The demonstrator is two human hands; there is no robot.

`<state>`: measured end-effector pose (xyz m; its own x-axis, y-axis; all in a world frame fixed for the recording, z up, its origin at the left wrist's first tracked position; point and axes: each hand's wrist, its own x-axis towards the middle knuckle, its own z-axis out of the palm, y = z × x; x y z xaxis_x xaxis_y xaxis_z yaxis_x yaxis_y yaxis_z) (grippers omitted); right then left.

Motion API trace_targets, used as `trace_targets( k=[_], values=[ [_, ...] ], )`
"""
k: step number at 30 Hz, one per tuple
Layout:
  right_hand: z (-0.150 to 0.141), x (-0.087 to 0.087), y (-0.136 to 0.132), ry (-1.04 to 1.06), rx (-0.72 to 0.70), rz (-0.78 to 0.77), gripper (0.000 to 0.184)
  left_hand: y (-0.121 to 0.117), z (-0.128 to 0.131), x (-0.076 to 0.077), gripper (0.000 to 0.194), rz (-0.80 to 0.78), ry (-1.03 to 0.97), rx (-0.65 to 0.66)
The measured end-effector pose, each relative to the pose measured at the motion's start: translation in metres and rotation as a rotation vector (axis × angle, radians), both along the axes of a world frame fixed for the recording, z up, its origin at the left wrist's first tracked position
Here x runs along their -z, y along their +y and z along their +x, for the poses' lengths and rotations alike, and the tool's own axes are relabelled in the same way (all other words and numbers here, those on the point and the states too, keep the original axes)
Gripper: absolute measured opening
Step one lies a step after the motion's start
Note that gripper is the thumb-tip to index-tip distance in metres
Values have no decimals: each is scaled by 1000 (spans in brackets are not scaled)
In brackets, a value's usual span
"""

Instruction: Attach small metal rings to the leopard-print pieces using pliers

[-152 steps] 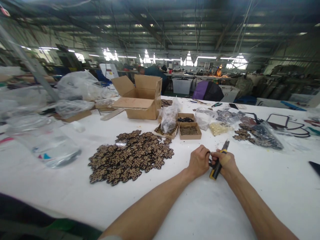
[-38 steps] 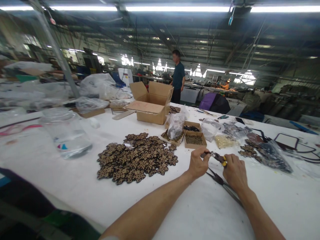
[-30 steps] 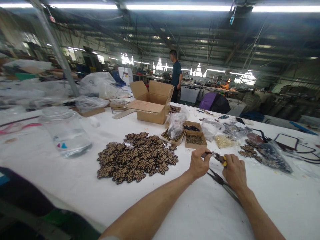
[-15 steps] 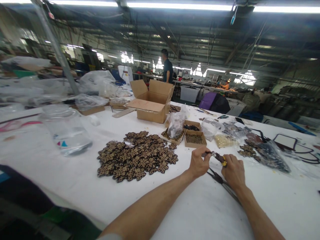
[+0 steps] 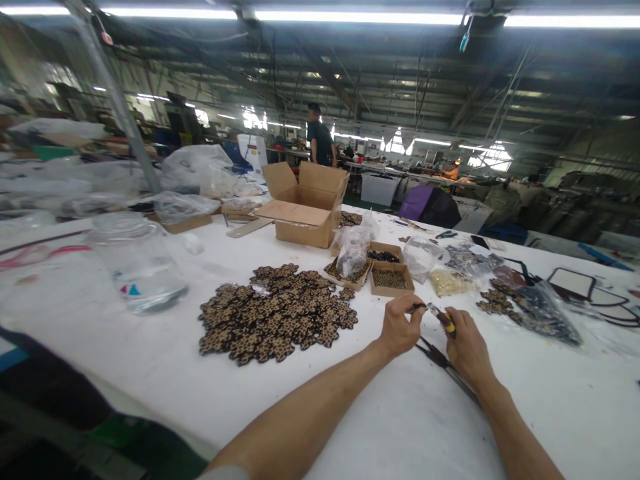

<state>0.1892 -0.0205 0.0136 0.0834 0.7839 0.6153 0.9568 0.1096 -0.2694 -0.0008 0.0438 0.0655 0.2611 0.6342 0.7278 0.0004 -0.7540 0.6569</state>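
Note:
My left hand (image 5: 401,327) pinches a small dark piece (image 5: 416,308) between thumb and fingers; its exact kind is too small to tell. My right hand (image 5: 469,345) is closed round a pair of pliers (image 5: 447,323) with yellow on the handles. The jaws point left at the piece, a slight gap apart from it. Below both hands a dark long-handled tool (image 5: 437,356) lies on the white table (image 5: 390,420), partly behind my right wrist. Left of my hands spreads a pile of leopard-print, flower-shaped pieces (image 5: 280,317).
Small cardboard trays (image 5: 389,280) of tiny parts stand beyond my hands, near an open carton (image 5: 306,225). A clear jug (image 5: 137,267) of liquid is at left. Plastic bags (image 5: 550,310) and dark frames (image 5: 573,283) lie right. A person (image 5: 321,137) is behind the table.
The pliers, earlier held upright near my left hand, came to point at the dark piece; their jaws have just drawn slightly off it. The long-handled tool now shows on the table. The person moved left.

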Motion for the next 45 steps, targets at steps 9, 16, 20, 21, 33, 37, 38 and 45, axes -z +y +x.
trace_targets(
  k=[9, 16, 20, 21, 33, 37, 38, 45],
  values=[
    [16, -2, 2, 270, 75, 122, 33, 0, 0, -3, 12, 125, -12, 34],
    [40, -7, 3, 1253, 26, 84, 55, -2, 1, -5, 13, 121, -27, 55],
    [71, 11, 2, 1491, 142, -68, 55, -1, 7, 2, 13, -85, -39, 106],
    [78, 18, 2, 1481, 184, -93, 53, 0, 9, 5, 14, -199, -59, 143],
    [104, 27, -8, 1130, 291, -302, 28, 16, 19, 21, 36, -858, -170, 479],
    [122, 5, -22, 933, 451, -385, 29, 29, -6, -5, 27, -439, 183, 80],
    [127, 0, -26, 876, 496, -409, 31, 35, -14, -14, 25, -349, 250, -24],
    [144, -12, -35, 555, 686, -559, 49, 76, -87, -55, 27, -137, 575, -618]
  ],
)
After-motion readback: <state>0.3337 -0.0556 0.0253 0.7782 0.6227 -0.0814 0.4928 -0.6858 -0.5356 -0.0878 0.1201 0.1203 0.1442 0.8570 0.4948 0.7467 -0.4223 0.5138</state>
